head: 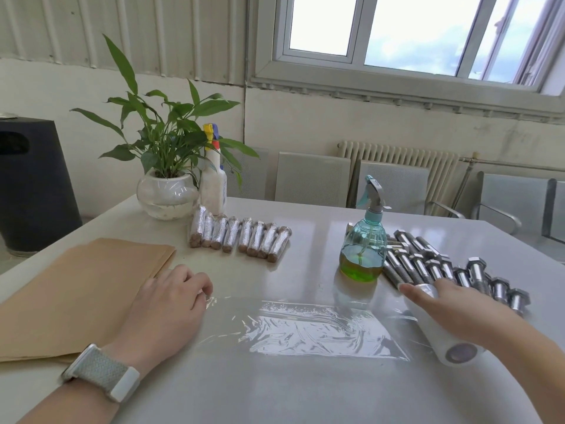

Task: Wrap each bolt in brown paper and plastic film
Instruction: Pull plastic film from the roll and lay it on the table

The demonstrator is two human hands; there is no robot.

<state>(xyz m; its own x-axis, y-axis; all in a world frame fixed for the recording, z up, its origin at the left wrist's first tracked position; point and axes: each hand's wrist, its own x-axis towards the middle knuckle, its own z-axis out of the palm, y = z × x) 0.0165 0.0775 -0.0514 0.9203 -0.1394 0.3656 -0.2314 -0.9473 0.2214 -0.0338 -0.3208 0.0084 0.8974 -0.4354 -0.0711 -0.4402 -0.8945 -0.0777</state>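
A sheet of clear plastic film [305,328] lies stretched flat across the white table [275,390]. My left hand [165,304] pinches the film's left edge with curled fingers. My right hand [452,310] lies over the film roll [449,347] at the sheet's right end, fingers fairly straight on top of it. Several bare steel bolts [443,267] lie in a heap at the right. A row of several wrapped bolts [241,237] sits at mid-table. A stack of brown paper [76,289] lies at the left, partly under my left forearm.
A teal spray bottle [363,240] with green liquid stands just left of the bare bolts. A potted plant [166,191] and a white spray bottle [214,179] stand at the back left. Metal chairs [312,179] line the far side; a black bin [30,185] stands left.
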